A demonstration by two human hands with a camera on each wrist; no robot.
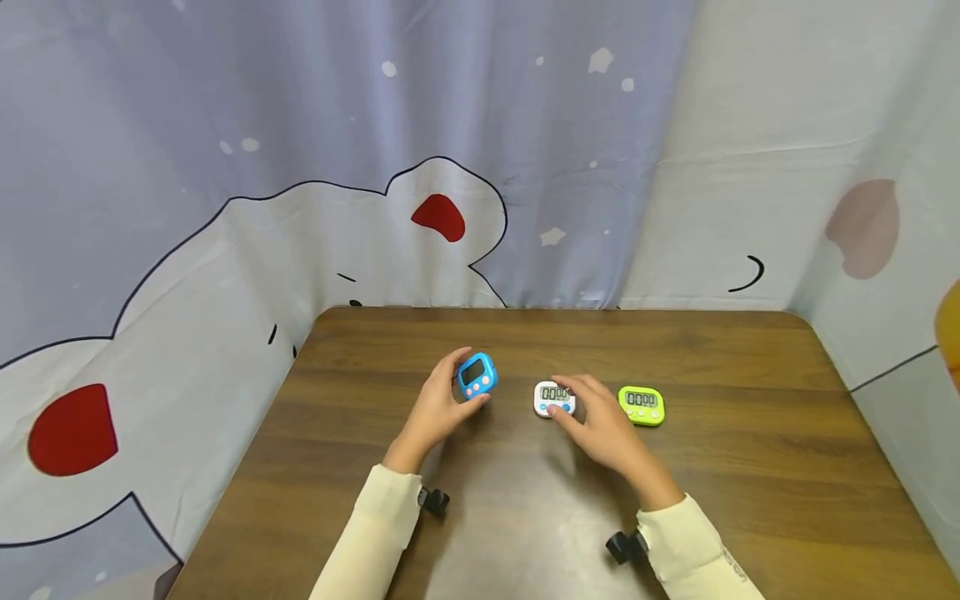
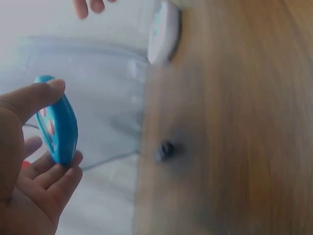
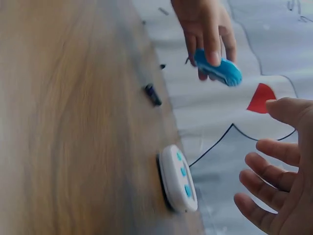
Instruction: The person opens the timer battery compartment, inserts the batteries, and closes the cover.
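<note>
Blue timer [image 1: 477,376] in left hand [image 1: 437,403], pinched thumb to fingertips. Probably light, stiff, slightly slick plastic; hold by edges, off buttons [image 1: 476,386]. Right hand [image 1: 602,424] wide over white timer [image 1: 550,395], not gripping, partly covering it. Green timer [image 1: 643,407] just right of right hand. Blue timer's display unreadable.

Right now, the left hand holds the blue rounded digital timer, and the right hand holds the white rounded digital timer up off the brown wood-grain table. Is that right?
Not quite: the right wrist view shows the white timer resting on the table, with the right hand apart from it. The left hand does hold the blue timer.
</note>
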